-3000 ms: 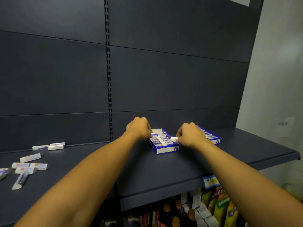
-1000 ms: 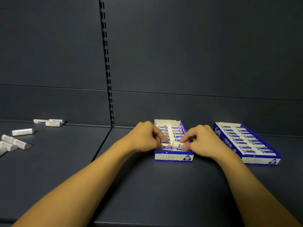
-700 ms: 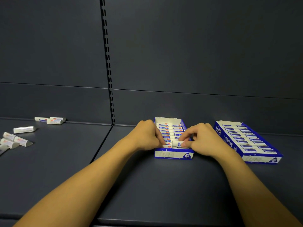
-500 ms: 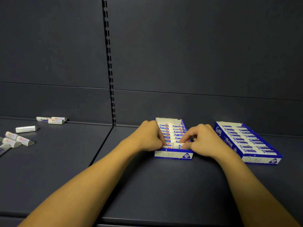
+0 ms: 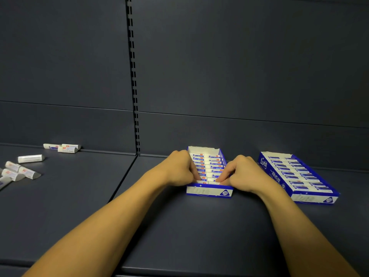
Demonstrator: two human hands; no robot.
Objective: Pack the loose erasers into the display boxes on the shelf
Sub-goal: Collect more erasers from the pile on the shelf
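middle display box front: "2B" | right display box side: "Line"

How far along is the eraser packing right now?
Done: the right box looks full.
In hand: the left hand and right hand press an eraser into the front of the middle box, which is nearly full.
Left: the loose erasers lying at the shelf's left end.
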